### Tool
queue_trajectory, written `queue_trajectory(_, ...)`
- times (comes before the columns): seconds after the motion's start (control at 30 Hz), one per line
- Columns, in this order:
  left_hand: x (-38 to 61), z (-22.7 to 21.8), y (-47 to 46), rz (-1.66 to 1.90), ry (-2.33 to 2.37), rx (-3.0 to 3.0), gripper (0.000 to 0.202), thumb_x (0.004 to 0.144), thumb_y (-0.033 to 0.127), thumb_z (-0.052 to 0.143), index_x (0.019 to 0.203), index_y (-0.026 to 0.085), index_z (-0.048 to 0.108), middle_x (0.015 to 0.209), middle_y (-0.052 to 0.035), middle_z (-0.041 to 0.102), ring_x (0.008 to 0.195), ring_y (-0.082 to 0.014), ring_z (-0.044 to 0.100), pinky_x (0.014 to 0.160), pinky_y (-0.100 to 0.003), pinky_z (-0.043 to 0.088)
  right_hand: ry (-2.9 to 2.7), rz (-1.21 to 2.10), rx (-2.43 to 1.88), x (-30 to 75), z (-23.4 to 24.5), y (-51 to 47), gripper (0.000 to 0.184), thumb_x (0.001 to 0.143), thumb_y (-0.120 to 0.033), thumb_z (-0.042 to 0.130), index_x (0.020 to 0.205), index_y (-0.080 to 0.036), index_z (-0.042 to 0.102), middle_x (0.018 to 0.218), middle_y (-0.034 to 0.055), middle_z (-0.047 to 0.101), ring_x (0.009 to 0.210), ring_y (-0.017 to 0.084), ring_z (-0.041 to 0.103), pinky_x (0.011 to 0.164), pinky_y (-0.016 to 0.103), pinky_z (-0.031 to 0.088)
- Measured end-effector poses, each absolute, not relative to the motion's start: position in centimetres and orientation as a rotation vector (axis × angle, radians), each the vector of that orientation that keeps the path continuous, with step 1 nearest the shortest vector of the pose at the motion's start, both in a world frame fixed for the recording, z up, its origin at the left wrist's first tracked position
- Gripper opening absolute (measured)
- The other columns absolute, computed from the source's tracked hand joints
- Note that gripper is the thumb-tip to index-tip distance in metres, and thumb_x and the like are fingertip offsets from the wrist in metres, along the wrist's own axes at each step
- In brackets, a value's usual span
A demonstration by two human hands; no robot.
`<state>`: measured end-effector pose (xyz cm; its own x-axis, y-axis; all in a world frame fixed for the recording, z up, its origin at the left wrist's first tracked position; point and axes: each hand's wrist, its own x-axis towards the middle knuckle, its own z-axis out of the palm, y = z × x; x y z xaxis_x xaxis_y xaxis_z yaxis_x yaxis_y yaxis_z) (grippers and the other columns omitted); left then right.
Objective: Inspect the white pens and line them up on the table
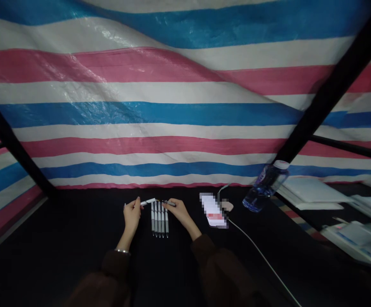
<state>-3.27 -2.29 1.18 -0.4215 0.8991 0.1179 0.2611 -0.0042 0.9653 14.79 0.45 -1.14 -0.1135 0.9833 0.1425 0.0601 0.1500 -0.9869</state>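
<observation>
My left hand (131, 215) pinches a white pen barrel (147, 202) near the top of a row of pens. My right hand (181, 212) grips a slim pen with a dark tip (170, 204), which it holds just above the row's right end. Between my hands, several grey-and-white retractable pens (159, 219) lie side by side on the black tabletop (60, 238), tips toward me. The pens in the row sit close together and parallel. A metal bracelet (122, 251) circles my left wrist, and dark sleeves cover both forearms.
To the right are a pixelated phone (213, 211) with a white cable (262, 256) and a tilted clear water bottle (265, 187). Papers (313, 192) and white devices (355, 243) lie farther right. Black frame bars (329, 81) stand before a striped tarp (140, 115).
</observation>
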Motion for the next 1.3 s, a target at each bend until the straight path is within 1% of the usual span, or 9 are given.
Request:
queue_trajectory(0.1, -3.26, 1.30, -2.38, 1.458, 1.714, 1.205, 0.048, 0.071, 0.058, 0.045, 0.048, 0.016, 0.051, 0.032, 0.0049, 0.035, 0.030, -0.0081, 0.034, 0.035, -0.021, 0.026, -1.301, 1.255, -1.079, 14.92, -1.13, 0.56, 0.029, 0.062, -0.045, 0.064, 0.059, -0.018, 0.053, 0.046, -0.0065, 0.035, 0.042, 0.007, 0.030, 0.039, 0.021, 0.020)
queue_trajectory(0.2, -3.28, 1.21, -2.36, 1.449, 1.701, 1.204, 0.049, 0.070, 0.059, 0.046, 0.048, 0.016, 0.052, 0.032, 0.0050, 0.035, 0.030, -0.0081, 0.034, 0.035, -0.021, 0.026, -1.168, 1.354, -1.022, 15.06, -1.16, 0.73, 0.025, 0.063, -0.042, 0.060, 0.068, -0.019, 0.055, 0.045, -0.0084, 0.034, 0.038, 0.007, 0.029, 0.036, 0.021, 0.018)
queue_trajectory(0.33, -3.36, 0.92, -2.17, 1.442, 1.691, 1.196, 0.049, 0.069, 0.060, 0.046, 0.049, 0.016, 0.053, 0.033, 0.0051, 0.035, 0.030, -0.0080, 0.034, 0.034, -0.020, 0.025, -1.142, 1.378, -0.992, 15.19, -1.26, 0.93, 0.021, 0.060, -0.037, 0.061, 0.065, -0.019, 0.052, 0.043, -0.0090, 0.035, 0.037, 0.006, 0.030, 0.036, 0.020, 0.018)
queue_trajectory(0.5, -3.46, 0.68, -2.02, 1.438, 1.695, 1.208, 0.049, 0.070, 0.059, 0.046, 0.049, 0.015, 0.053, 0.033, 0.0051, 0.036, 0.030, -0.0079, 0.034, 0.035, -0.020, 0.026, -1.144, 1.388, -0.990, 15.32, -1.55, 1.14, 0.019, 0.062, -0.034, 0.063, 0.065, -0.018, 0.054, 0.041, -0.0082, 0.039, 0.038, 0.006, 0.032, 0.038, 0.019, 0.019)
queue_trajectory(0.73, -3.44, 0.88, -2.13, 1.454, 1.703, 1.191, 0.046, 0.070, 0.056, 0.047, 0.048, 0.016, 0.053, 0.033, 0.0051, 0.036, 0.030, -0.0081, 0.035, 0.035, -0.020, 0.026, -1.172, 1.381, -0.994, 15.42, -1.81, 1.23, 0.020, 0.062, -0.034, 0.064, 0.068, -0.017, 0.057, 0.044, -0.0069, 0.043, 0.039, 0.006, 0.034, 0.039, 0.019, 0.022)
queue_trajectory(0.9, -3.41, 1.21, -2.39, 1.470, 1.702, 1.173, 0.044, 0.071, 0.054, 0.047, 0.049, 0.016, 0.053, 0.033, 0.0054, 0.036, 0.031, -0.0080, 0.035, 0.036, -0.020, 0.028, -1.169, 1.387, -1.004, 15.49, -1.81, 1.20, 0.023, 0.060, -0.036, 0.068, 0.068, -0.016, 0.060, 0.046, -0.0063, 0.044, 0.041, 0.006, 0.035, 0.040, 0.020, 0.023)
queue_trajectory(1.07, -3.50, 1.24, -2.36, 1.496, 1.728, 1.146, 0.046, 0.071, 0.056, 0.047, 0.048, 0.016, 0.051, 0.033, 0.0052, 0.036, 0.030, -0.0083, 0.035, 0.035, -0.021, 0.027, -1.178, 1.406, -0.999, 15.59, -1.93, 1.28, 0.030, 0.057, -0.041, 0.072, 0.070, -0.014, 0.065, 0.048, -0.0045, 0.047, 0.042, 0.006, 0.034, 0.041, 0.021, 0.023)
queue_trajectory(1.17, -3.60, 1.12, -2.18, 1.501, 1.750, 1.131, 0.048, 0.071, 0.058, 0.045, 0.046, 0.016, 0.050, 0.032, 0.0049, 0.036, 0.030, -0.0084, 0.035, 0.035, -0.021, 0.027, -1.191, 1.404, -0.998, 15.65, -1.93, 1.26, 0.031, 0.057, -0.040, 0.072, 0.073, -0.014, 0.067, 0.051, -0.0030, 0.050, 0.043, 0.006, 0.034, 0.041, 0.021, 0.023)
queue_trajectory(1.3, -3.58, 0.90, -2.13, 1.453, 1.777, 1.189, 0.049, 0.073, 0.057, 0.044, 0.046, 0.017, 0.050, 0.032, 0.0045, 0.036, 0.031, -0.0087, 0.036, 0.036, -0.021, 0.028, -1.212, 1.390, -1.027, 15.55, -1.64, 1.07, 0.029, 0.059, -0.039, 0.071, 0.075, -0.014, 0.069, 0.046, -0.0039, 0.047, 0.043, 0.006, 0.034, 0.042, 0.021, 0.024)
